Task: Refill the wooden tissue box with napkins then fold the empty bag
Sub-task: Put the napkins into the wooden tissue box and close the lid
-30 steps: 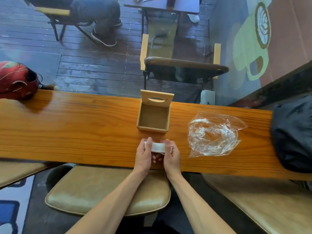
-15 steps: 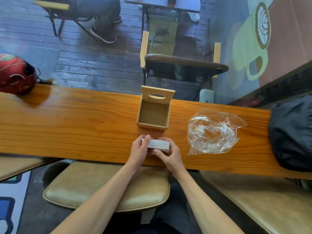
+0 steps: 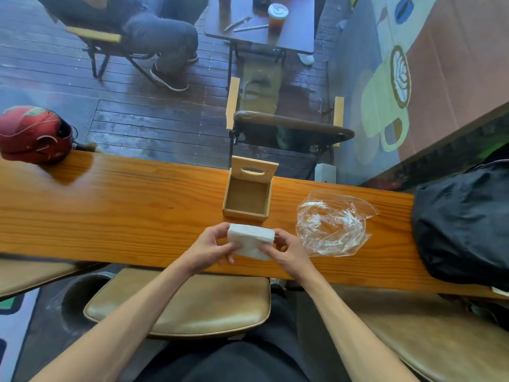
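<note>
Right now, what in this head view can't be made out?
- Napkin stack: underside and count hidden by left hand and right hand.
- Plastic bag: crumpled, glare hides any leftovers.
- Tissue box: near inner wall out of sight.
- Black bag: cut by right edge.

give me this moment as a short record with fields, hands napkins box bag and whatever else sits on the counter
left hand: grips the left end of the napkin stack
right hand: grips the right end of the same stack
napkin stack: white, held just above the counter's near edge, in front of the box
wooden tissue box: lid tipped up at the back, inside empty
plastic bag: clear, crumpled, empty, right of the box
counter: long wooden plank
helmet: red, far left end
black bag: far right end
stage: napkins not yet in the box
</note>
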